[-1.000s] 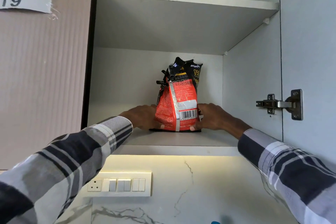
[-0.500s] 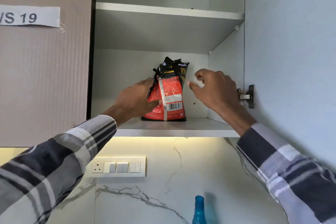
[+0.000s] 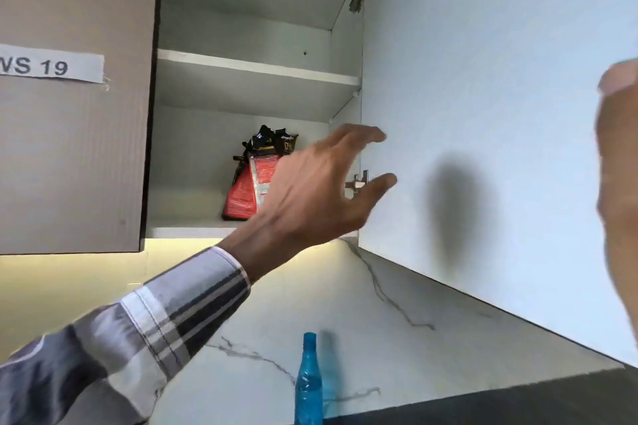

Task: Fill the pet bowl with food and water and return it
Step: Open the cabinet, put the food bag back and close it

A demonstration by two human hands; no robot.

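Two hands empty | left hand (image 3: 310, 190) spread, near cabinet door (image 3: 483, 114); right hand (image 3: 619, 162) blurred, grip unclear | food bag (image 3: 257, 179) shelved; bowl unseen

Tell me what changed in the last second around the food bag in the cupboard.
Both hands let go of the food bag and pulled back out of the cupboard. The left hand now hangs open in front of it, fingers spread toward the open door; the right hand has swung out to the picture's right edge. The bag stays upright on the lower shelf, and the door stays open.
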